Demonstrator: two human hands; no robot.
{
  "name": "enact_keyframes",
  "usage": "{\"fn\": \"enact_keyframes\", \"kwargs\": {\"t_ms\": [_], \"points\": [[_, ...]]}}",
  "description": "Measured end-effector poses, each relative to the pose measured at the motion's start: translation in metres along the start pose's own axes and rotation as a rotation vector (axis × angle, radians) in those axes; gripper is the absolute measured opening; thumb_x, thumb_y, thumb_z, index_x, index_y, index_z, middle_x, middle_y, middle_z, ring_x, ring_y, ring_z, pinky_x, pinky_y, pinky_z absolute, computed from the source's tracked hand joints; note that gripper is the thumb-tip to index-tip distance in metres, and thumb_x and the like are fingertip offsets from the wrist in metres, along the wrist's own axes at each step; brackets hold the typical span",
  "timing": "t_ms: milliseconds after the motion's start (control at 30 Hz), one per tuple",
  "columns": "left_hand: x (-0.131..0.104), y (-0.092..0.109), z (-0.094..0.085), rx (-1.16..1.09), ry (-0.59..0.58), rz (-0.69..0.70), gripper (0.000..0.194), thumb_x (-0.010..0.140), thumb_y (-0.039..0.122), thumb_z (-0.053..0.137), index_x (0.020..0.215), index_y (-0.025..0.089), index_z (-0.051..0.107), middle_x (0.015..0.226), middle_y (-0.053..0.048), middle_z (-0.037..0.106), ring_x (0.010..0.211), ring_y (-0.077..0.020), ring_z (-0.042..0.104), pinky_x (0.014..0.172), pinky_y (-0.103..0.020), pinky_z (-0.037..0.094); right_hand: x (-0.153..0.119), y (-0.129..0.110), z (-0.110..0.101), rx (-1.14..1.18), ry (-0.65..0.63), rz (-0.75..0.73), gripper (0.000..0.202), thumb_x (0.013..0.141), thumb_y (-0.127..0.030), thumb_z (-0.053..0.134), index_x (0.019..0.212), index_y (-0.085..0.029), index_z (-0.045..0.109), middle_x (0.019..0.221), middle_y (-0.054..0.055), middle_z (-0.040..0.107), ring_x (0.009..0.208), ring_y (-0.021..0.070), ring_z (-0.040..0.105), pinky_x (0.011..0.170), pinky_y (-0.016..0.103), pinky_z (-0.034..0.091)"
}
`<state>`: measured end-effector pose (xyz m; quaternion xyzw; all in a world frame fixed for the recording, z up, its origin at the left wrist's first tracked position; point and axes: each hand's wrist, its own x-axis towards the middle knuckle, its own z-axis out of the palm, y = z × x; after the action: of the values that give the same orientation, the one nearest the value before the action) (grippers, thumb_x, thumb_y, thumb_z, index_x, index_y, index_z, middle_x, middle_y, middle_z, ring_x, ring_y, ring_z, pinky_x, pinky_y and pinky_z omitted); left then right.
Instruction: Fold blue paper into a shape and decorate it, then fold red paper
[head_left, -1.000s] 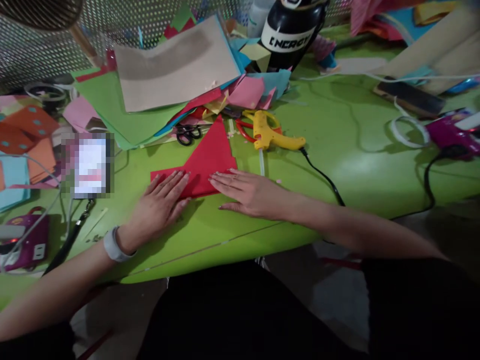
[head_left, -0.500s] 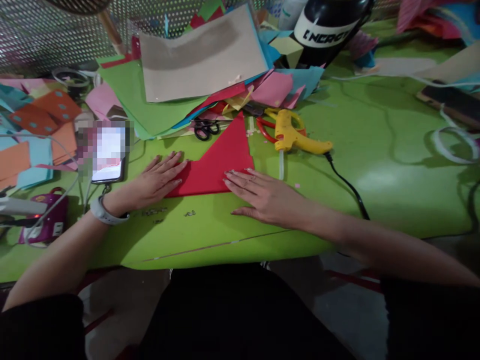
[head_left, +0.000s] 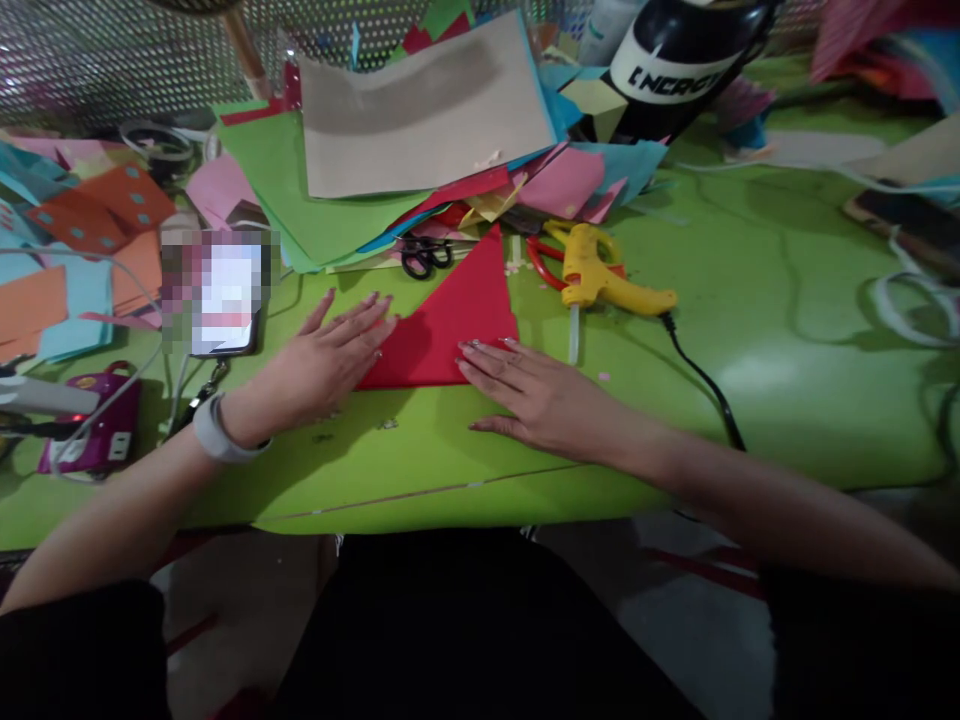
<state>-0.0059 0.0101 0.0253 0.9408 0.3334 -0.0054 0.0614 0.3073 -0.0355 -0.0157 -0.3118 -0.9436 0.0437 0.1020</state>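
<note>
Red paper (head_left: 461,315), seemingly folded, lies partly beneath the outstretched fingers (head_left: 496,374).

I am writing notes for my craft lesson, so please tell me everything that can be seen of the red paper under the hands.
The red paper looks plain and matte, apparently folded. It lies flat on the green table, its sharp tip pointing away from the person and a long straight edge nearest them. The left hand covers its left end; the right hand's fingers rest on its lower right part.
</note>
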Motion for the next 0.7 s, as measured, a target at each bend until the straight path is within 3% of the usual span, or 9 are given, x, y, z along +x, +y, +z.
{"fn": "enact_keyframes", "kwargs": {"t_ms": [67, 200, 400, 700], "points": [[0.001, 0.017, 0.003, -0.003, 0.047, 0.084, 0.057, 0.107, 0.037, 0.027, 0.161, 0.027, 0.011, 0.166, -0.007, 0.022, 0.153, -0.0225, 0.022, 0.125, -0.05, 0.004, 0.001, 0.0, 0.0, -0.009, -0.004, 0.011, 0.061, 0.102, -0.046, 0.045, 0.149, -0.007, 0.042, 0.153, 0.02, 0.044, 0.142, 0.0314, 0.044, 0.117, 0.053, 0.039], [0.001, 0.037, 0.018, -0.029, 0.028, 0.201, 0.077, 0.101, 0.058, 0.036, 0.161, 0.023, 0.004, 0.165, -0.01, 0.021, 0.153, -0.0245, 0.02, 0.126, -0.047, 0.006, 0.002, 0.001, -0.002, -0.015, -0.017, 0.011, 0.062, 0.103, -0.047, 0.043, 0.148, -0.004, 0.043, 0.153, 0.021, 0.043, 0.144, 0.0315, 0.041, 0.119, 0.051, 0.036], [0.002, 0.034, 0.023, -0.092, -0.008, 0.195, 0.077, 0.1, 0.059, 0.038, 0.161, 0.025, 0.006, 0.165, -0.007, 0.023, 0.151, -0.0251, 0.025, 0.127, -0.046, 0.01, -0.002, 0.013, -0.013, 0.014, -0.106, 0.042, 0.074, 0.101, -0.056, 0.038, 0.155, -0.006, 0.03, 0.158, 0.02, 0.036, 0.149, 0.0302, 0.032, 0.122, 0.052, 0.031], [0.005, 0.032, 0.02, -0.041, 0.011, 0.216, 0.081, 0.099, 0.058, 0.041, 0.161, 0.026, -0.001, 0.165, -0.007, 0.023, 0.149, -0.0274, 0.031, 0.126, -0.046, 0.013, -0.011, 0.022, -0.028, 0.009, -0.185, 0.099, 0.079, 0.098, -0.063, 0.039, 0.156, -0.01, 0.029, 0.161, 0.018, 0.031, 0.15, 0.0287, 0.029, 0.124, 0.051, 0.024]]}}
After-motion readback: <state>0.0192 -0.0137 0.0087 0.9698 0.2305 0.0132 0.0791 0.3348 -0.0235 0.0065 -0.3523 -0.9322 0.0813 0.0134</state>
